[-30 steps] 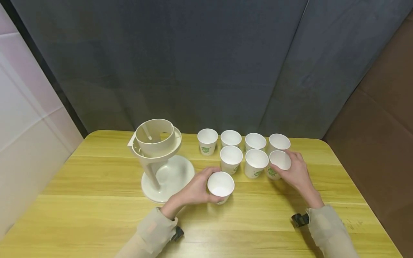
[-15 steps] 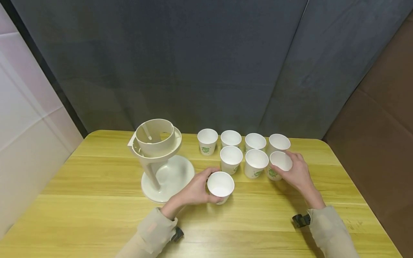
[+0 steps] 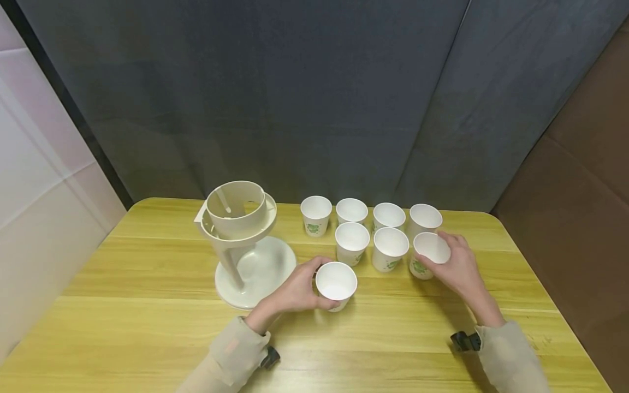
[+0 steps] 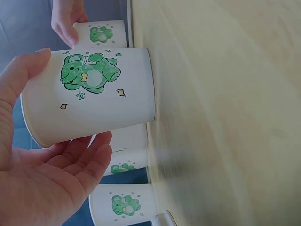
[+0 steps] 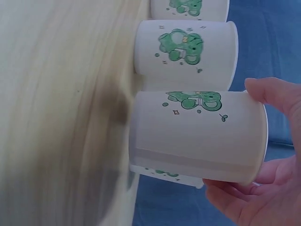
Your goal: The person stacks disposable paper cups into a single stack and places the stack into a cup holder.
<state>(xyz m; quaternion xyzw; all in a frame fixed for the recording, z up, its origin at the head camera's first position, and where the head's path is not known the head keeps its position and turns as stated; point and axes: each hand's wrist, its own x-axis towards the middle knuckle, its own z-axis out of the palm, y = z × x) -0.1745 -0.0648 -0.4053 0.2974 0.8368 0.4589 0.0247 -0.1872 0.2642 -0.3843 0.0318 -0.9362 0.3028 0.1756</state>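
My left hand (image 3: 300, 288) holds a white paper cup (image 3: 336, 284) between thumb and fingers, in front of the other cups. In the left wrist view that paper cup (image 4: 94, 94) stands upright on the table and shows a green bear print. At the right end of the front row, my right hand (image 3: 457, 265) grips another paper cup (image 3: 431, 250) near its rim. The right wrist view shows the same cup (image 5: 197, 136) with thumb on one side and fingers on the other. Beside it stands a front-row cup (image 3: 390, 245).
Several upright paper cups form a back row, with one cup (image 3: 316, 213) at its left end. Left of them a cream plastic stand (image 3: 255, 267) carries a ring-shaped holder (image 3: 236, 215). A dark curtain (image 3: 295, 109) hangs behind the wooden table (image 3: 147, 338).
My right hand has drawn its cup slightly toward me and to the right, away from the neighbouring cup. The left hand and its cup have stayed nearly still.
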